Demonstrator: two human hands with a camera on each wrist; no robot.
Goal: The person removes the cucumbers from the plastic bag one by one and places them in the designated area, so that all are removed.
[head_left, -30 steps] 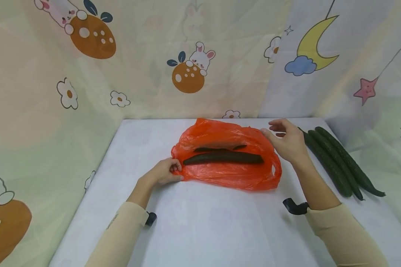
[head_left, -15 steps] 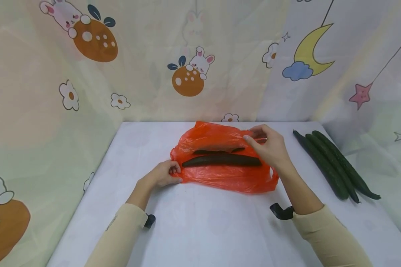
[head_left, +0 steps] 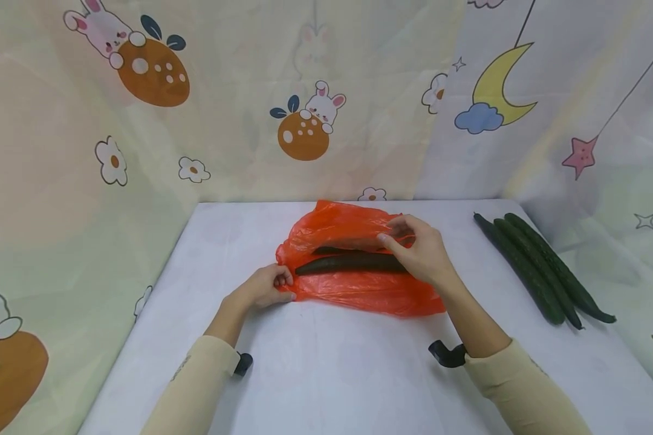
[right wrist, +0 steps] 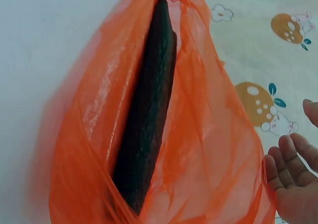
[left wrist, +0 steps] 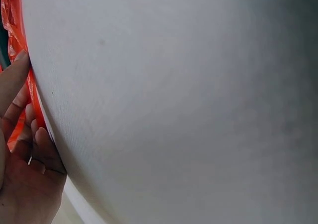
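A thin orange-red plastic bag [head_left: 359,295] lies on the white table with a dark green cucumber [head_left: 348,263] in its opening. Behind that cucumber, a second dark one is partly covered by the bag's upper layer. My left hand [head_left: 265,286] pinches the bag's left edge between thumb and fingers; the left wrist view shows the red film between them. Over the bag's right part is my right hand [head_left: 423,255], thumb and fingers apart and loosely bent, hiding one end of the front cucumber. In the right wrist view its fingers [right wrist: 288,159] meet the bag's edge.
Three cucumbers [head_left: 539,272] lie side by side at the table's right. A patterned cloth backdrop [head_left: 234,121] rises behind the white table [head_left: 326,368] and along its sides. Black wrist mounts [head_left: 447,354] stick out by the sleeves.
My right hand has moved left and slightly down, from the bag's upper right corner to over its right part. My left hand stays at the left edge. The view has shifted slightly.
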